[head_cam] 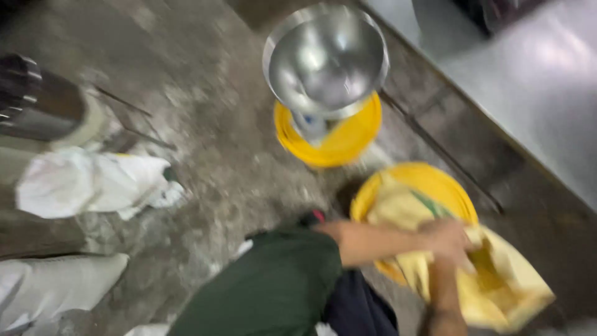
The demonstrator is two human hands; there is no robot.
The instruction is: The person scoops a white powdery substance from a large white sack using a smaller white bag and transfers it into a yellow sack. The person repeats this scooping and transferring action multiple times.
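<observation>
The picture is blurred by motion. A yellow sack [497, 286] sits in the mouth of a yellow bucket [429, 174] on the floor at the lower right. My left hand [443, 235], reaching out from a dark green sleeve, lies on the top edge of the sack. My right hand [461, 261] comes up from the bottom edge and meets it at the sack's opening. Both hands appear closed on the sack's cloth, though the fingers are too blurred to make out singly.
A shiny steel bowl [325, 59] rests on a second yellow bucket [339, 146] further off. White sacks [87, 183] lie at the left beside a dark metal vessel [37, 99]. A steel counter [535, 81] runs along the right. The concrete floor [211, 124] is dusty.
</observation>
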